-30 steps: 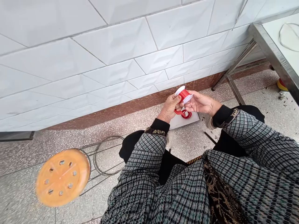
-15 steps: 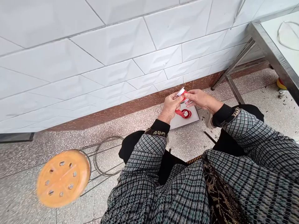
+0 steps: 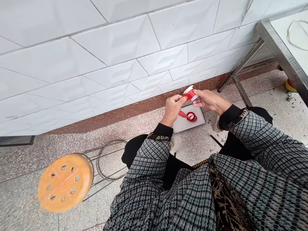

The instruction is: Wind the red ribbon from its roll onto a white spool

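A white spool (image 3: 188, 89) wound with red ribbon (image 3: 190, 94) is in my right hand (image 3: 209, 100), its thumb and fingers closed on the spool's right side. My left hand (image 3: 172, 108) pinches the ribbon where it leaves the spool. From below that hand the loose ribbon runs down into red coils (image 3: 192, 116). These coils lie on a white flat box or board (image 3: 180, 125) on the floor. The fingertips of my left hand are partly hidden behind the thumb.
An overturned stool with an orange round seat (image 3: 64, 183) and metal legs lies at the left. White tiled wall (image 3: 130, 38) rises ahead. A metal-framed table (image 3: 279, 48) stands at the right. Small dark scraps litter the speckled floor (image 3: 192, 144).
My hands have moved slightly apart. The spool has turned and shows more of its red winding, and a short stretch of ribbon now spans from it to my left hand.
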Demonstrator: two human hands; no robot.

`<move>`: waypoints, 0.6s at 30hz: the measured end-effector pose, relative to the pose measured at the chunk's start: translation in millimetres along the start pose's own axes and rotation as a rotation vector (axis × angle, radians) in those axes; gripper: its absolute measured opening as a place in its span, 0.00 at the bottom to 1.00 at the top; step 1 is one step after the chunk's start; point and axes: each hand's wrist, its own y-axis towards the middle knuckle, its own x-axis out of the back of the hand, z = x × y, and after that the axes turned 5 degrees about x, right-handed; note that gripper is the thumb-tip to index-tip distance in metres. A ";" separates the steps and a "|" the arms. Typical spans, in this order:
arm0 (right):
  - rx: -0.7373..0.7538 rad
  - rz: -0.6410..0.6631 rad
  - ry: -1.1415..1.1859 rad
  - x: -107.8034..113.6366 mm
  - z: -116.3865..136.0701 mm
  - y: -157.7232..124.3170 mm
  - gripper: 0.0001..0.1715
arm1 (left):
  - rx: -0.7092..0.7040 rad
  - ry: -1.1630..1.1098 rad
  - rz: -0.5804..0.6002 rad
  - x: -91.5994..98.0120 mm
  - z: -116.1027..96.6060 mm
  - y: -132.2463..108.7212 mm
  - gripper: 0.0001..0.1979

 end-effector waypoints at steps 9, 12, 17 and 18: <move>-0.044 0.039 0.134 -2.9 -4.8 -0.5 0.08 | 0.092 -0.221 0.104 -8.8 -1.1 -1.5 0.24; -0.044 0.090 0.167 -2.3 -6.6 -0.2 0.09 | 0.156 -0.322 0.201 -9.7 -3.9 -2.3 0.27; -0.097 0.194 0.229 1.5 -11.4 2.2 0.14 | 0.198 -0.394 0.334 -6.1 -4.2 1.2 0.35; -0.109 0.211 0.247 1.8 -12.3 2.1 0.14 | 0.208 -0.402 0.363 -5.2 -3.3 2.0 0.36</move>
